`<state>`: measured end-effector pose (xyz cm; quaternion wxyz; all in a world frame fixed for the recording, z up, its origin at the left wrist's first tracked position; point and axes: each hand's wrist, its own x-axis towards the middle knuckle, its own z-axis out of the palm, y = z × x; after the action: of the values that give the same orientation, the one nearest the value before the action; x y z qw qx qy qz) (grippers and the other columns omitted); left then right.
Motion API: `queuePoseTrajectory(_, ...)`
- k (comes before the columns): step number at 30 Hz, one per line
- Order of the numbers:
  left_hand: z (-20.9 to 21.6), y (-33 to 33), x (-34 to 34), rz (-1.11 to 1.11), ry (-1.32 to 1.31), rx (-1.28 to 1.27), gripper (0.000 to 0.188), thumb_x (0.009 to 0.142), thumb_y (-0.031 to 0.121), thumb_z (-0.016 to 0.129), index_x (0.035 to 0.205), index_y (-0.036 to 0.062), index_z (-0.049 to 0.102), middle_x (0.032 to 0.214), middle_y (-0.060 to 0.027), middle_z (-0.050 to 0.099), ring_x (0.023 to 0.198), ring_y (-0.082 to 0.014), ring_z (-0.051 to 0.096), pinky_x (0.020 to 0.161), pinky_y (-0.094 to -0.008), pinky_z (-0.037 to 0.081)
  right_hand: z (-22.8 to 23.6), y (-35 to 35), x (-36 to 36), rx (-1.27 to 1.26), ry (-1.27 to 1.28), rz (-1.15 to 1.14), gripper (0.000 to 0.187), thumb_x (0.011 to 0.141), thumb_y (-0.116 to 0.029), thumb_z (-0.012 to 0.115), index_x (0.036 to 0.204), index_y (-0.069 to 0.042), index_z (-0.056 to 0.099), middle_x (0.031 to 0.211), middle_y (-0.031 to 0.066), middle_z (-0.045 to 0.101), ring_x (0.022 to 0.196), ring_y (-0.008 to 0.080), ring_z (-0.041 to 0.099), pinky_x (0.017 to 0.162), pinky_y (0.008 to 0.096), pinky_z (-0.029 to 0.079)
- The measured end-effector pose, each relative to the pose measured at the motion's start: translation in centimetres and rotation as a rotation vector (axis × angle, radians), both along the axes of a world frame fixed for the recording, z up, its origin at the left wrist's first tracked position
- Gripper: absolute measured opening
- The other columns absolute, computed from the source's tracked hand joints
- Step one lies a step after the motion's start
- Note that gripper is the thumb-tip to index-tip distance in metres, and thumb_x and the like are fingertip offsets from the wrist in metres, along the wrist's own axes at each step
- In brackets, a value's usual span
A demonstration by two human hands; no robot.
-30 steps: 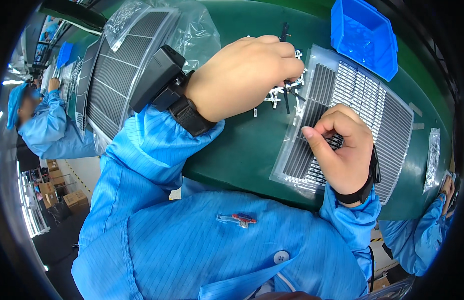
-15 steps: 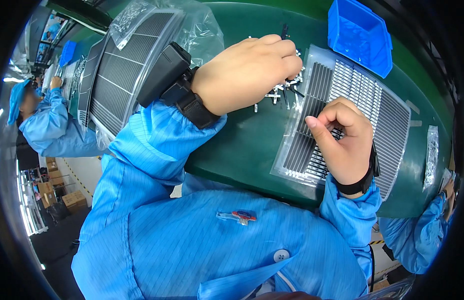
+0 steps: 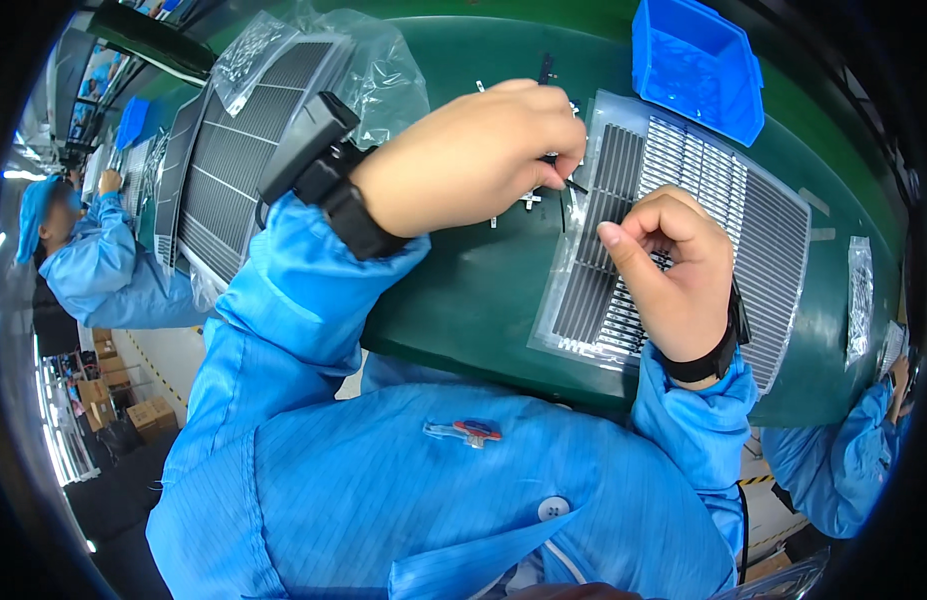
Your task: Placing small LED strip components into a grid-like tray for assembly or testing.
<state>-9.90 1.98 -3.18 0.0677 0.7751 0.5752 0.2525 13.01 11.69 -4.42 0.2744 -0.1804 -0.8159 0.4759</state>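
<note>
Fingers of the left hand (image 3: 473,160) are closed in a pinching grip on a thin dark tool (image 3: 563,180) at the near-left edge of the grey ribbed plastic tray (image 3: 763,240), which lies at 2 o'clock on the green tabletop (image 3: 463,300). The right hand (image 3: 673,270) rests on the tray, fingertips pinched on something too small to make out. Small white parts (image 3: 530,200) lie just beside the tool. A blue plastic bin (image 3: 698,65) stands at 1 o'clock. Bare tabletop opens toward 6 o'clock.

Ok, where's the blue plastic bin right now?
In the head view, the blue bin sits at the far right of the green table, just beyond the ribbed grey tray under the right hand.
</note>
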Motion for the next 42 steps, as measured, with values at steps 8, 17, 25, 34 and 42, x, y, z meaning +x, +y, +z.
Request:
queuePoseTrajectory(8, 2.0, -0.7, 2.0, -0.133, -0.651, -0.231, 0.010, 0.093, 0.004, 0.074, 0.097, 0.0053, 0.065, 0.099, -0.0049, 0.063, 0.085, -0.0127, 0.056, 0.075, -0.0263, 0.046, 0.0, -0.2, 0.4, -0.817, 0.195, 0.260, 0.038, 0.097, 0.005, 0.066, 0.135, 0.007, 0.058, 0.116, 0.0137, 0.069, 0.105, 0.0159, 0.068, 0.094, 0.0293, 0.057)
queuePoseTrajectory(17, 0.9, -0.8, 4.0, -0.034, -0.728, -0.249, 0.011, 0.094, -0.003, 0.071, 0.104, 0.0006, 0.067, 0.102, -0.0064, 0.067, 0.093, -0.0120, 0.065, 0.076, -0.0244, 0.054, -0.1, -0.4, 0.9, -0.587, 0.181, 0.059, 0.018, 0.096, 0.005, 0.069, 0.114, 0.005, 0.069, 0.099, 0.0098, 0.075, 0.088, 0.0119, 0.071, 0.079, 0.0240, 0.058)
queuePoseTrajectory(25, 0.7, -0.8, 3.9, 0.184, -1.001, -0.405, 0.011, 0.098, 0.000, 0.070, 0.109, -0.0020, 0.068, 0.102, -0.0030, 0.069, 0.097, -0.0092, 0.066, 0.086, -0.0242, 0.055, 0.4, -0.5, 0.9, -0.567, 0.183, -0.046, 0.011, 0.095, 0.003, 0.070, 0.106, 0.004, 0.073, 0.096, 0.0090, 0.076, 0.086, 0.0098, 0.071, 0.073, 0.0227, 0.055)
queuePoseTrajectory(34, 1.7, -0.8, 3.6, 0.234, -0.914, -0.476, 0.008, 0.097, 0.003, 0.071, 0.104, -0.0006, 0.069, 0.100, -0.0008, 0.068, 0.094, -0.0067, 0.061, 0.082, -0.0236, 0.050, 0.1, -0.5, 1.1, -0.382, 0.146, -0.099, 0.017, 0.091, 0.005, 0.069, 0.107, 0.004, 0.076, 0.090, 0.0101, 0.078, 0.078, 0.0083, 0.070, 0.067, 0.0216, 0.054)
queuePoseTrajectory(42, 1.4, -0.6, 3.1, 0.184, -0.821, -0.407, 0.009, 0.095, 0.006, 0.074, 0.102, 0.0003, 0.072, 0.098, -0.0014, 0.068, 0.092, -0.0072, 0.061, 0.081, -0.0247, 0.049, 0.6, -0.3, 1.2, -0.449, 0.085, -0.067, 0.015, 0.093, 0.003, 0.069, 0.105, 0.004, 0.076, 0.088, 0.0111, 0.078, 0.079, 0.0092, 0.071, 0.069, 0.0220, 0.055)
